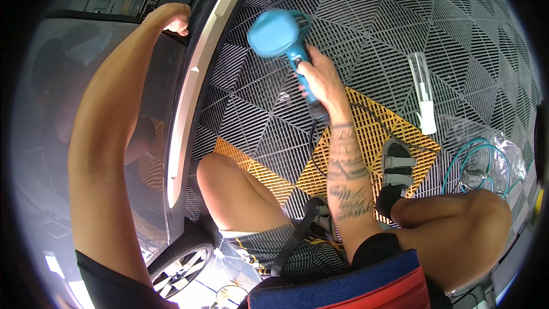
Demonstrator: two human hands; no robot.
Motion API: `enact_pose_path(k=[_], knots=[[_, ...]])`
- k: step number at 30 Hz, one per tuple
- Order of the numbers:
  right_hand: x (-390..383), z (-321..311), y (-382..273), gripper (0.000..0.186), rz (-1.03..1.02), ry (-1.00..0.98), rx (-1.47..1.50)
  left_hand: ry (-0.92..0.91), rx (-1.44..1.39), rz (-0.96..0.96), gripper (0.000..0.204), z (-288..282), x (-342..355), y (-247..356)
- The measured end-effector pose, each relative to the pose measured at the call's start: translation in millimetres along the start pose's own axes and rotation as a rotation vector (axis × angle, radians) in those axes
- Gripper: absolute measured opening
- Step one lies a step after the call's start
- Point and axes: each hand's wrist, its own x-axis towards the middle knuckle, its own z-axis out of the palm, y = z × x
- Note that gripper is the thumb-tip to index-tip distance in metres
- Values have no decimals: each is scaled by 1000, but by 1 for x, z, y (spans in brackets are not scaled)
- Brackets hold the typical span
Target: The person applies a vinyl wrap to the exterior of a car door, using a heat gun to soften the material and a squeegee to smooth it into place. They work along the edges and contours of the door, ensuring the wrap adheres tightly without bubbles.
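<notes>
My right hand [326, 80] is wrapped round the handle of a blue heat gun [275, 33], held above the floor. The tool's wide head points left toward the car and is smeared by motion. A dark cord [374, 115] runs over the floor behind the handle. To the left, my left arm reaches along the grey car panel [106, 109]. My left hand [174, 18] rests by the panel's upper edge, close to a light-coloured sill strip [201, 63]. Its fingers are curled in, and whatever lies inside them is hidden.
Grey slatted tiles with some orange ones [417, 166] form the floor. On the right stands out a clear tube with a white handle [426, 115]; near it lies a clear plastic bag [509, 154] with teal tubing. A car wheel [183, 266] is at lower left, my sandalled foot [398, 166] right of centre.
</notes>
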Motion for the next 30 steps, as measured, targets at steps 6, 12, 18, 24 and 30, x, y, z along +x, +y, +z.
enact_pose_path(k=[6,12,18,24,30], knots=[[45,-81,72,56,68,315,-1154,21,24,77,45,-3,8,1],[-53,-35,-104,33,-778,30,-81,0,-118,-37,37,43,32,-28],[-149,-27,-182,18,-1234,-458,-141,-46,-165,-32,31,6,13,3],[-94,5,-138,18,-899,-255,153,-1,-209,13,19,21,17,0],[41,98,9,31,-68,-59,1051,7,-188,42,23,7,14,0]])
